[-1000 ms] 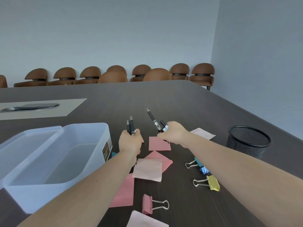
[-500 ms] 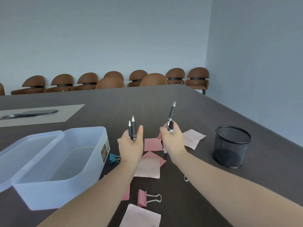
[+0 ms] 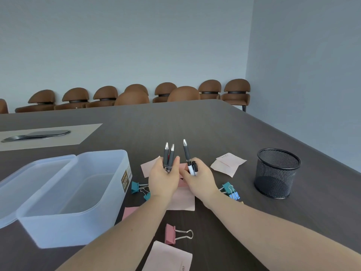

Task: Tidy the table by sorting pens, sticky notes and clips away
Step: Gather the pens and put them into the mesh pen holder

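four pens (image 3: 169,157), five clips (image 3: 170,234), one mesh cup (image 3: 277,173)

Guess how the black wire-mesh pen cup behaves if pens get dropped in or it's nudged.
The black wire-mesh pen cup looks empty and see-through, so probably light and easy to shove across the smooth dark table. It stands upright and looks taller than wide, so a high nudge might tip it. Mesh walls look stiff, likely holding shape when gripped.

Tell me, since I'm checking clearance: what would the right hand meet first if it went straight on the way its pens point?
Probably nothing: beyond the right hand, its pens point up and away over bare table; depth is uncertain.
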`<act>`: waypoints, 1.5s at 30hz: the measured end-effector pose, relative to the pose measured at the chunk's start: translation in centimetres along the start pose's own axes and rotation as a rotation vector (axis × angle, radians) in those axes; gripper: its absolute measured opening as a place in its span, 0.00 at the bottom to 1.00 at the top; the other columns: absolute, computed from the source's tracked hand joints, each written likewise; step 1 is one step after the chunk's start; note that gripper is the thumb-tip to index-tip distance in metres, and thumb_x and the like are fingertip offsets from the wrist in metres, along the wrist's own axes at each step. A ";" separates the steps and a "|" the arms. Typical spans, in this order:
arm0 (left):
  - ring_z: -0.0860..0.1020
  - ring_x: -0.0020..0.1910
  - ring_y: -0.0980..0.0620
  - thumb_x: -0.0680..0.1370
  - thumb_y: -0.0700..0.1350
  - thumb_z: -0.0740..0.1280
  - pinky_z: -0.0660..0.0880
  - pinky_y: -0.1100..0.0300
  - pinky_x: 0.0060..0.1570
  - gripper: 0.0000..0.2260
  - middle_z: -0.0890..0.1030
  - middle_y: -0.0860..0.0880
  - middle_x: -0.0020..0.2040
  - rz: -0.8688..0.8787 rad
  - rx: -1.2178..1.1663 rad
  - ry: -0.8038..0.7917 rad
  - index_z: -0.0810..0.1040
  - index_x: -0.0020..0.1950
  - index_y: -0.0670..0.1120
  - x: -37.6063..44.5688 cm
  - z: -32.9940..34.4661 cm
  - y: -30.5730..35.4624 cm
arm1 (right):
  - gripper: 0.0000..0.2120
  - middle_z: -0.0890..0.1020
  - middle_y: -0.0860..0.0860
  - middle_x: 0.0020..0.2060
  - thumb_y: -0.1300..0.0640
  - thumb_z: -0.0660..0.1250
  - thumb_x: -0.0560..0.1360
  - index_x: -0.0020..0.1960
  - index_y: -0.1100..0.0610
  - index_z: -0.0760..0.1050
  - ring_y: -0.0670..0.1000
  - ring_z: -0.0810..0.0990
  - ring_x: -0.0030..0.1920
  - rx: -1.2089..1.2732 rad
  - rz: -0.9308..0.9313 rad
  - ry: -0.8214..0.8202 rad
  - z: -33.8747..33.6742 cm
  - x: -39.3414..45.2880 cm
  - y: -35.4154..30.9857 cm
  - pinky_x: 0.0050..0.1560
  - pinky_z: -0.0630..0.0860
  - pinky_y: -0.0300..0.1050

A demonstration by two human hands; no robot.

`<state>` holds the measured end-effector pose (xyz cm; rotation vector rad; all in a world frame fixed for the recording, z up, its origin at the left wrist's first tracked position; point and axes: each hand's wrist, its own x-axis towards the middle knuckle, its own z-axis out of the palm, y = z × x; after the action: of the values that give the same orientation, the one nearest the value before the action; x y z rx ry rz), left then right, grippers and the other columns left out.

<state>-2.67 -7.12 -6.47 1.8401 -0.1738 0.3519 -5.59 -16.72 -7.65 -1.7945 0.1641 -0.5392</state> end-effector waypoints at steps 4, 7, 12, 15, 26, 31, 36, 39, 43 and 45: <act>0.75 0.35 0.51 0.79 0.52 0.65 0.72 0.58 0.39 0.14 0.73 0.52 0.31 0.012 -0.009 0.013 0.70 0.34 0.51 0.0 0.2 0.1 | 0.16 0.73 0.46 0.29 0.53 0.70 0.74 0.33 0.53 0.66 0.49 0.70 0.34 0.020 -0.010 0.041 0.2 0.0 -0.2 0.38 0.71 0.45; 0.72 0.33 0.53 0.79 0.52 0.64 0.69 0.60 0.36 0.15 0.71 0.53 0.30 0.016 -0.056 0.044 0.69 0.34 0.50 0.5 0.2 1.3 | 0.17 0.69 0.46 0.26 0.50 0.69 0.75 0.33 0.53 0.65 0.43 0.67 0.26 0.071 0.008 0.090 -0.3 0.6 -1.2 0.32 0.71 0.38; 0.68 0.30 0.53 0.79 0.53 0.64 0.64 0.60 0.32 0.18 0.67 0.53 0.28 0.044 -0.096 0.027 0.64 0.32 0.50 1.4 1.5 4.9 | 0.16 0.71 0.50 0.26 0.50 0.67 0.76 0.36 0.54 0.64 0.41 0.67 0.19 0.149 0.021 0.154 -3.8 1.9 -4.4 0.23 0.65 0.28; 0.67 0.28 0.54 0.79 0.53 0.64 0.64 0.59 0.32 0.18 0.66 0.53 0.28 0.091 -0.124 -0.023 0.63 0.32 0.51 1.8 3.9 7.8 | 0.16 0.71 0.49 0.25 0.49 0.66 0.76 0.36 0.54 0.65 0.44 0.68 0.23 0.150 0.007 0.211 -7.2 2.7 -6.3 0.28 0.67 0.36; 0.73 0.35 0.51 0.79 0.54 0.64 0.70 0.58 0.41 0.13 0.72 0.52 0.32 0.163 -0.219 -0.190 0.71 0.38 0.48 -0.2 14.5 16.2 | 0.15 0.75 0.53 0.33 0.50 0.67 0.76 0.36 0.54 0.66 0.50 0.71 0.33 0.147 0.009 0.354 -17.7 4.9 -7.4 0.36 0.72 0.44; 0.78 0.43 0.49 0.79 0.54 0.64 0.74 0.56 0.47 0.11 0.78 0.49 0.39 0.109 -0.251 -0.247 0.76 0.47 0.45 -1.8 17.6 17.0 | 0.13 0.73 0.51 0.31 0.53 0.65 0.76 0.37 0.55 0.66 0.49 0.69 0.30 0.121 0.071 0.359 -20.2 4.8 -5.7 0.32 0.69 0.42; 0.81 0.51 0.44 0.78 0.54 0.64 0.77 0.48 0.56 0.15 0.82 0.45 0.48 0.021 -0.247 -0.240 0.76 0.53 0.43 -2.8 19.5 16.3 | 0.11 0.74 0.52 0.30 0.54 0.66 0.76 0.39 0.57 0.68 0.49 0.72 0.26 0.106 0.147 0.324 -21.5 4.7 -4.4 0.25 0.73 0.37; 0.80 0.50 0.43 0.78 0.54 0.64 0.78 0.46 0.55 0.14 0.79 0.47 0.44 -0.018 -0.273 -0.250 0.73 0.53 0.44 -3.1 19.9 15.6 | 0.12 0.74 0.51 0.31 0.54 0.66 0.76 0.37 0.56 0.66 0.49 0.73 0.27 0.056 0.169 0.325 -21.4 4.6 -3.7 0.27 0.75 0.39; 0.76 0.41 0.48 0.79 0.51 0.64 0.74 0.54 0.46 0.10 0.74 0.51 0.38 -0.027 -0.244 -0.305 0.69 0.47 0.45 -3.0 19.7 14.9 | 0.12 0.72 0.48 0.30 0.56 0.64 0.76 0.35 0.55 0.66 0.48 0.70 0.30 -0.066 0.134 0.352 -21.4 4.6 -3.2 0.30 0.68 0.40; 0.75 0.39 0.50 0.78 0.50 0.65 0.70 0.58 0.42 0.10 0.73 0.51 0.38 -0.008 -0.169 -0.334 0.69 0.47 0.45 -2.8 19.4 14.7 | 0.04 0.73 0.47 0.33 0.59 0.63 0.76 0.42 0.57 0.70 0.48 0.71 0.33 -0.133 0.108 0.351 -21.5 4.6 -3.1 0.31 0.68 0.39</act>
<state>-6.72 -30.11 0.91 1.7200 -0.4132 0.0203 -11.53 -36.40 0.82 -1.7947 0.5463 -0.7774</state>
